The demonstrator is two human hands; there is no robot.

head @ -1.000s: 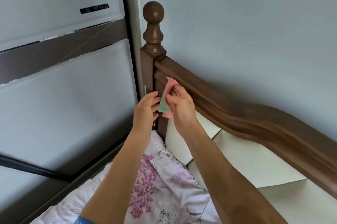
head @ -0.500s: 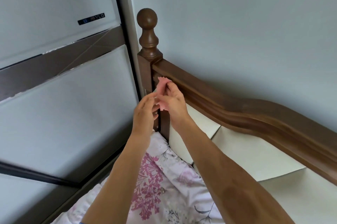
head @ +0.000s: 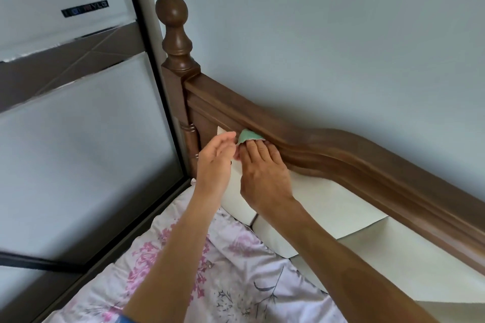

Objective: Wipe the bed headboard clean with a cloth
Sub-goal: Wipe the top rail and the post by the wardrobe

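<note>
**Headboard rail under the cloth, near the corner post**

Headboard (head: 341, 154) runs with its long axis from the corner post (head: 174, 41) at the upper left down toward the lower right edge of the view, its dark wooden top rail curving in a shallow wave along the pale wall (head: 315, 33). The post stands upright, its round finial pointing up.

A small green cloth (head: 248, 135) sits against the lower moulding of the rail, just right of the post. The right hand (head: 262, 173) lies over it, fingers (head: 258, 150) stretched forward and close together, their tips on the cloth and pressing it to the wood; only the cloth's upper edge shows beyond them. The left hand (head: 214, 165) is just beside it, fingers relaxed and lightly apart; its thumb tip reaches toward the cloth's left edge, though whether it touches cannot be told.

Below the rail lie cream padded panels (head: 328, 204). Both forearms reach in over a floral quilt (head: 231, 270). A dark-framed sliding wardrobe door (head: 78, 139) fills the left side.
</note>
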